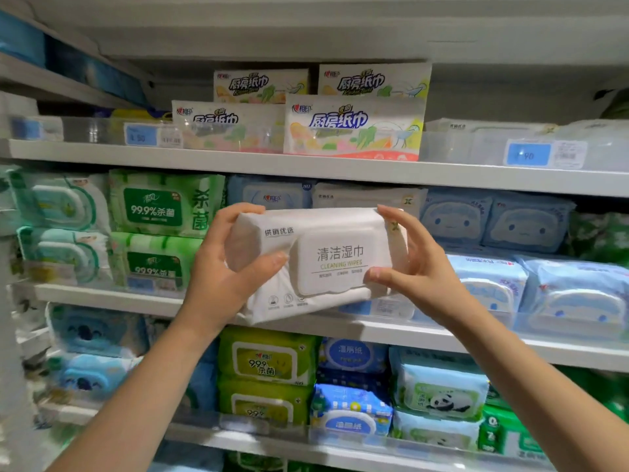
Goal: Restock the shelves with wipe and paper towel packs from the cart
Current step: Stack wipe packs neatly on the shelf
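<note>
A white pack of cleaning wipes [320, 264] with a plastic flip lid is held in front of the middle shelf [112, 298], slightly tilted. My left hand [235, 267] grips its left end, thumb on the front and fingers over the top. My right hand [405, 264] grips its right end the same way. Behind the pack, a like white pack [367, 197] sits on the middle shelf. The cart is out of view.
The top shelf [306, 166] carries kitchen paper towel packs [354, 127] and price tags. Green wipe packs [160, 206] stand left of the held pack, blue ones [493, 219] right. The lower shelf [578, 359] edge runs under my forearms, with more packs below.
</note>
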